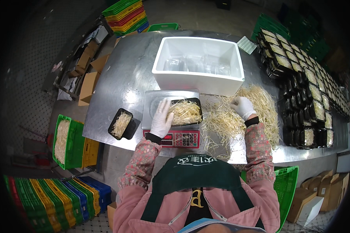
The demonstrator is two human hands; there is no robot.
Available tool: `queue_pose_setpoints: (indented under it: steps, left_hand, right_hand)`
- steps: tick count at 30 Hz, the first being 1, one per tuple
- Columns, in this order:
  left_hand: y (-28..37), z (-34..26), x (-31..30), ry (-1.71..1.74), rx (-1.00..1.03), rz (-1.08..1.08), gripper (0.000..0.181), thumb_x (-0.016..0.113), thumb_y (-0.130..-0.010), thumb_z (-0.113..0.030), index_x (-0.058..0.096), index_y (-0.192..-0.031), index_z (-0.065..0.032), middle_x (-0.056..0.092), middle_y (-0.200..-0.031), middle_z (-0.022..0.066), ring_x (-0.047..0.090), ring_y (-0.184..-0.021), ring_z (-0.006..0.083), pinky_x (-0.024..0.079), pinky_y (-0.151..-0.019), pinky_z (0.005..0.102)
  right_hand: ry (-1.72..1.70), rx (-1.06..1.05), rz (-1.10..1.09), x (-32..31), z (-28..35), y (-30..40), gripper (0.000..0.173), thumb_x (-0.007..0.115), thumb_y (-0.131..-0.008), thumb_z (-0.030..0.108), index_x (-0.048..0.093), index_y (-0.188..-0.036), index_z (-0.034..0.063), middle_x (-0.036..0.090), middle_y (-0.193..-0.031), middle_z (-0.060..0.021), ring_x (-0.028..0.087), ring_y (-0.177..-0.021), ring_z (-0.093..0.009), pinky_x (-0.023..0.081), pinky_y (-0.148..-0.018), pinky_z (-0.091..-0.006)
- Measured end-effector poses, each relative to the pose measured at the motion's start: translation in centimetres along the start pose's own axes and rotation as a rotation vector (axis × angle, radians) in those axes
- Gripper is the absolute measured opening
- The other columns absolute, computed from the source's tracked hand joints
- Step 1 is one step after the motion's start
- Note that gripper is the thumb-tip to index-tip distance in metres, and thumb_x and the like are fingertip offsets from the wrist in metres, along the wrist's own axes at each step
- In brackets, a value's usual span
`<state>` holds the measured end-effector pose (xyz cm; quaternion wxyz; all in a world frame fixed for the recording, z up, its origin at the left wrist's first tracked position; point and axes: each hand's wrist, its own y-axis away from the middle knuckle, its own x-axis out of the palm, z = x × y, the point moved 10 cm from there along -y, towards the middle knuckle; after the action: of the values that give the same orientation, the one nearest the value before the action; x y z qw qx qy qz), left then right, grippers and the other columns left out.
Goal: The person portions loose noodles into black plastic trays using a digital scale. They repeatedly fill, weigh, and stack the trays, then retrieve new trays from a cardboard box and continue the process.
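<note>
My left hand point(161, 120), in a white glove, is held flat with fingers extended against the left end of a black plastic tray point(201, 102). Bean sprouts point(185, 113) fill that tray, which sits on the steel platform of a red digital scale point(187, 140). Over a loose heap of bean sprouts point(261, 99) to the right of the scale is my right hand point(243, 107), gloved too. Its fingers are curled inward; whether they pinch any sprouts is hidden. Left of the scale, a smaller sprout portion point(122, 124) lies in another black tray point(130, 133).
A white foam box point(198, 83) holding clear-wrapped packs stands behind the scale on the steel table point(125, 64). Stacked filled trays point(315, 93) crowd the right side. A green crate of sprouts point(71, 145) stands left of the table. Cardboard boxes point(302, 201) are at lower right.
</note>
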<state>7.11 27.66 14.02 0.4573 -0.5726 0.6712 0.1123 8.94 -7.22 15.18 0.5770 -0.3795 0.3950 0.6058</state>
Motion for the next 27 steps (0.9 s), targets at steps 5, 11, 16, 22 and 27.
queue_pose_setpoints:
  steps: [5, 11, 16, 22, 27]
  left_hand:
    - [-0.2, 1.8, -0.1, -0.025, -0.104, -0.045, 0.067, 0.052, -0.096, -0.027, 0.025, -0.147, 0.0043, 0.034, -0.147, 0.0276, 0.031, -0.139, 0.0396, 0.023, -0.116, 0.0425]
    - [-0.4, -0.8, 5.9, -0.355, 0.009, 0.196, 0.067, 0.054, -0.084, -0.032, 0.038, -0.143, -0.0046, 0.041, -0.145, 0.0175, 0.036, -0.135, 0.0357, 0.026, -0.111, 0.0554]
    - [-1.7, -0.6, 6.3, -0.326, 0.065, 0.196, 0.06, 0.056, -0.084, -0.031, 0.044, -0.137, -0.0067, 0.05, -0.131, 0.0114, 0.046, -0.121, 0.0321, 0.038, -0.1, 0.0501]
    - [-2.1, -1.6, 6.0, -0.339, 0.031, 0.253, 0.062, 0.057, -0.089, -0.041, 0.043, -0.136, -0.0032, 0.049, -0.131, 0.0118, 0.044, -0.121, 0.0312, 0.037, -0.099, 0.0479]
    - [-2.1, -1.5, 6.1, -0.355, 0.022, 0.243, 0.062, 0.058, -0.088, -0.039, 0.043, -0.138, -0.0044, 0.047, -0.133, 0.0127, 0.043, -0.123, 0.0309, 0.036, -0.101, 0.0481]
  right_hand:
    - [0.001, -0.362, -0.28, 1.5, 7.8, -0.7, 0.052, 0.064, -0.088, 0.031, 0.053, -0.132, 0.0048, 0.056, -0.131, -0.0204, 0.051, -0.123, -0.035, 0.041, -0.104, -0.0413]
    - [0.081, -0.602, -0.08, 11.3, 19.6, 0.6, 0.079, 0.043, -0.095, 0.055, 0.035, -0.14, -0.0096, 0.043, -0.14, -0.0296, 0.039, -0.132, -0.043, 0.029, -0.112, -0.0467]
    - [0.004, -0.35, 0.131, 14.6, 18.1, -1.4, 0.084, 0.043, -0.093, 0.059, 0.037, -0.137, -0.0121, 0.051, -0.127, -0.032, 0.052, -0.118, -0.043, 0.039, -0.103, -0.0456]
    - [-0.525, -0.574, 0.122, 7.9, 15.8, -4.7, 0.043, 0.05, -0.097, 0.038, 0.066, -0.097, -0.0017, 0.068, -0.084, -0.0207, 0.064, -0.079, -0.041, 0.052, -0.076, -0.0426]
    - [-0.275, -0.795, 0.484, 10.6, 17.5, 0.4, 0.026, 0.051, -0.091, 0.024, 0.067, -0.087, 0.0035, 0.065, -0.078, -0.0221, 0.063, -0.074, -0.039, 0.051, -0.07, -0.0459]
